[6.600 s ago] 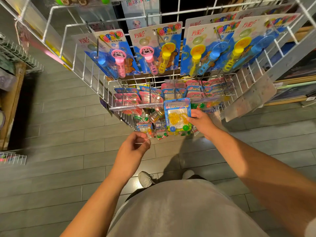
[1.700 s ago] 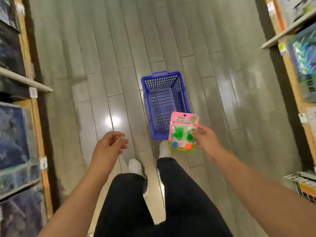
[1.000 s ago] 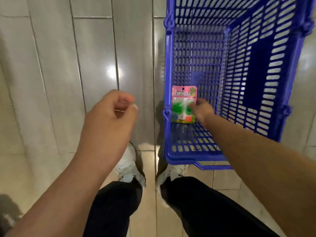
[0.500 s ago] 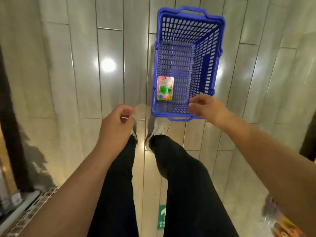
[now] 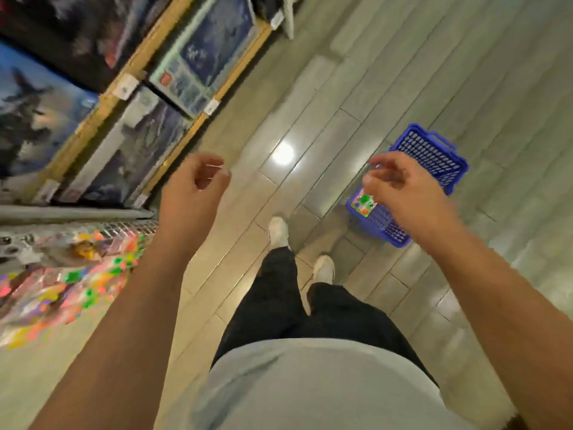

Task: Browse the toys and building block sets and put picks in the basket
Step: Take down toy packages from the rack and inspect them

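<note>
The left hand (image 5: pixel 193 193) and the right hand (image 5: pixel 403 190) are hanging in the air with loose, curled fingers, holding nothing. The right hand is floating over the blue plastic basket (image 5: pixel 434 156) sitting on the grey floor. A small pink toy pack with green bits (image 5: pixel 365 204) is lying inside the basket. Wooden shelves with big picture boxes (image 5: pixel 198 51) are standing far left of the basket.

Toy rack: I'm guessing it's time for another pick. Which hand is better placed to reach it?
Probably the left hand: it holds nothing and is on the side of the toy rack. The right hand hangs over the basket, far from it.
</note>
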